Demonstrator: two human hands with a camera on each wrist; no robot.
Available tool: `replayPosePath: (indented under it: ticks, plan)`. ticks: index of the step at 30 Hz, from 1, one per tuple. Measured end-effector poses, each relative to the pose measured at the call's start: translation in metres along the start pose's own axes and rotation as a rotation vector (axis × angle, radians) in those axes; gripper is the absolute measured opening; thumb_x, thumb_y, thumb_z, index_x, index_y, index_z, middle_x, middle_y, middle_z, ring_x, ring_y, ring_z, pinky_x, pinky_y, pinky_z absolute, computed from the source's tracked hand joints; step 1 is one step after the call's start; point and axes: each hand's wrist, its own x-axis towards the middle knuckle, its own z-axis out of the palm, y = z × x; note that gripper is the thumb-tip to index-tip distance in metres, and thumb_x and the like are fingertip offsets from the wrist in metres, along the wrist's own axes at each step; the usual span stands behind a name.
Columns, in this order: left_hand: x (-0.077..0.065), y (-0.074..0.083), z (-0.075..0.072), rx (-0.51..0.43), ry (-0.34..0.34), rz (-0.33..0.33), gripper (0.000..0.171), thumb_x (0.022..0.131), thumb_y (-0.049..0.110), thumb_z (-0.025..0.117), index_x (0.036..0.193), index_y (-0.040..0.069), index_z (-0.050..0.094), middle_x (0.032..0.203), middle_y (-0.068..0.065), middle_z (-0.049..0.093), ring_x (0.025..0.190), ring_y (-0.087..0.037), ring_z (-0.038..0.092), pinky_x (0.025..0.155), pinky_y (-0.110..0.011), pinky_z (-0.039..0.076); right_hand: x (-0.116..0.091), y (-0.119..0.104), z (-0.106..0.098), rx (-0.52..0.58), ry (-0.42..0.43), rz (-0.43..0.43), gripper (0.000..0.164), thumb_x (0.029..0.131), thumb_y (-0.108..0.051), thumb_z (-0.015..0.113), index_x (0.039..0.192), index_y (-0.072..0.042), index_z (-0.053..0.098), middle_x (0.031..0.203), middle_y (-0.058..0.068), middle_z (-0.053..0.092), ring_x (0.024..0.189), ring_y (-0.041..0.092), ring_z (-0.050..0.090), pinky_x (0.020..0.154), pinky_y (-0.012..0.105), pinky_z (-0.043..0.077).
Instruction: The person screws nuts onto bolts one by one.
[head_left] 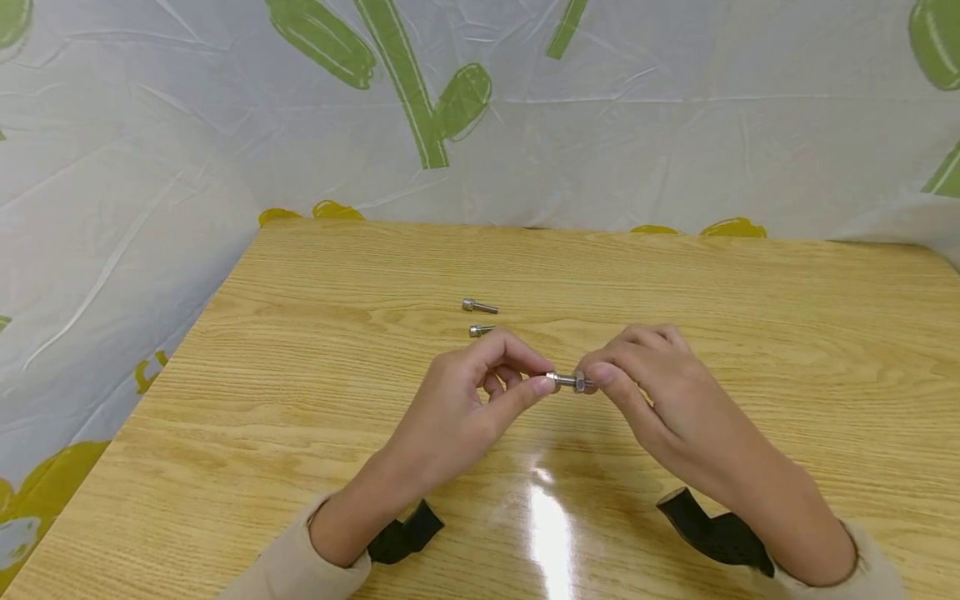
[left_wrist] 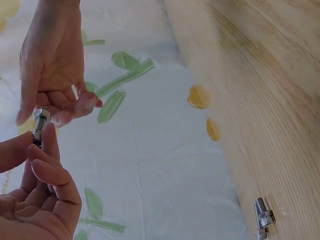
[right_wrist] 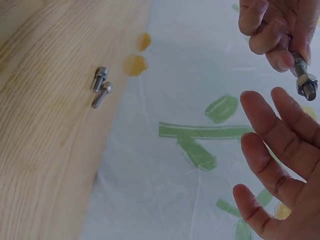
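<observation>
My left hand pinches a silver bolt by its head between thumb and fingertip. A hex nut sits on the bolt's shank, and the threaded end shows past the nut in the right wrist view. Close by the threaded end is my right hand; its thumb and fingers overlap that end in the head view. In the right wrist view the fingers of this hand are spread and fairly straight, not curled round the bolt or nut.
Two more silver bolts lie on the wooden table beyond my left hand. Dark wrist mounts sit under both forearms. A pale sheet with green and yellow plant shapes hangs behind the table.
</observation>
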Motion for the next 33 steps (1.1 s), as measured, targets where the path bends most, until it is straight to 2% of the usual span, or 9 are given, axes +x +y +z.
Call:
replayPosePath:
  ticks: [2,4,6,8,11,15,22,33]
  plan:
    - [0.0,0.0,-0.001,0.002,0.003,0.0,0.009,0.089,0.018,0.063,0.097,0.014,0.063,0.087,0.005,0.065,0.071,-0.006,0.054,0.065,-0.022,0.048,0.0,-0.001,-0.002,0.0,-0.01,0.024,0.011,0.093,-0.016,0.057,0.099,-0.022,0.064,0.095,-0.013,0.059,0.094,0.009,0.042,0.074,0.029,0.035]
    - [0.0,0.0,-0.001,0.003,0.003,0.004,0.009,0.089,0.018,0.063,0.097,0.013,0.063,0.088,0.005,0.065,0.071,-0.006,0.054,0.065,-0.023,0.048,-0.001,-0.001,-0.003,0.001,-0.009,0.02,0.019,0.088,-0.019,0.065,0.106,-0.022,0.062,0.099,-0.013,0.059,0.096,0.009,0.044,0.075,0.028,0.036]
    - [0.0,0.0,-0.001,0.007,0.003,0.005,0.009,0.089,0.017,0.063,0.097,0.013,0.062,0.088,0.005,0.065,0.072,-0.006,0.054,0.065,-0.023,0.048,-0.001,0.002,-0.002,0.01,0.009,-0.021,0.03,0.081,-0.019,0.072,0.108,-0.021,0.061,0.101,-0.012,0.058,0.097,0.009,0.045,0.077,0.026,0.037]
    - [0.0,0.0,-0.001,0.006,0.003,0.005,0.009,0.089,0.017,0.062,0.097,0.013,0.062,0.088,0.005,0.065,0.072,-0.007,0.054,0.066,-0.023,0.048,-0.001,0.005,0.001,0.025,0.036,-0.082,0.034,0.077,-0.017,0.076,0.108,-0.02,0.06,0.101,-0.012,0.057,0.096,0.008,0.046,0.081,0.023,0.037]
    - [0.0,-0.001,-0.001,0.003,0.004,0.004,0.009,0.089,0.018,0.062,0.097,0.013,0.062,0.088,0.005,0.065,0.073,-0.007,0.054,0.066,-0.023,0.048,-0.001,0.013,0.006,0.039,0.068,-0.165,0.031,0.078,-0.016,0.075,0.105,-0.019,0.06,0.1,-0.012,0.057,0.095,0.009,0.047,0.083,0.019,0.036]
    - [0.0,-0.001,-0.001,-0.003,0.001,0.004,0.01,0.089,0.019,0.063,0.097,0.013,0.063,0.088,0.005,0.065,0.072,-0.007,0.054,0.066,-0.023,0.048,-0.001,0.018,0.009,0.038,0.083,-0.209,0.024,0.081,-0.016,0.072,0.101,-0.019,0.06,0.097,-0.013,0.057,0.093,0.009,0.046,0.082,0.018,0.035]
    - [0.0,-0.001,-0.001,0.002,-0.006,0.005,0.011,0.09,0.02,0.062,0.098,0.014,0.062,0.088,0.005,0.065,0.072,-0.006,0.054,0.066,-0.023,0.048,0.002,0.007,0.003,0.043,0.07,-0.168,0.014,0.085,-0.022,0.069,0.096,-0.018,0.061,0.092,-0.011,0.057,0.09,0.01,0.045,0.08,0.021,0.034]
    - [0.0,0.0,0.0,0.001,-0.013,-0.002,0.009,0.09,0.019,0.062,0.097,0.014,0.062,0.085,0.007,0.063,0.069,-0.006,0.053,0.065,-0.023,0.048,0.002,0.006,0.001,0.02,0.029,-0.135,0.012,0.085,-0.016,0.067,0.094,-0.019,0.06,0.092,-0.013,0.055,0.092,0.009,0.043,0.08,0.024,0.034]
